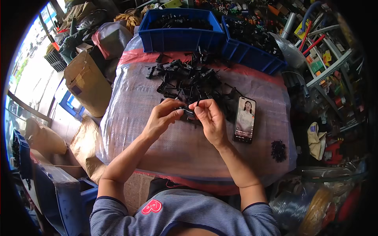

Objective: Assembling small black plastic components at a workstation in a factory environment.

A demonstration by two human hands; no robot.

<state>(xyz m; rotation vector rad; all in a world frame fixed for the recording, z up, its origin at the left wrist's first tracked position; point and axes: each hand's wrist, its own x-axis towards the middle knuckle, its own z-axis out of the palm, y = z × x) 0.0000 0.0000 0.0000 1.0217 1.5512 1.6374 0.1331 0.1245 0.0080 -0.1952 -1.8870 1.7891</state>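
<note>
Both hands meet over the front of a heap of black plastic parts [189,76] on a sheet-covered work surface [130,90]. My left hand [163,116] pinches a small black plastic part [188,111] between thumb and fingers. From the other side my right hand [210,118] closes on the same part, thumb and forefinger together at its right end. The part's exact shape is partly covered by the fingers. To the right of my right hand lies a phone [244,120] with a lit screen showing a person.
Two blue bins [181,39] [252,57] full of black parts stand along the far edge. A small pile of black pieces [278,151] lies at the right. Brown paper sacks [88,84] stand left; a metal rack [330,70] is at the right.
</note>
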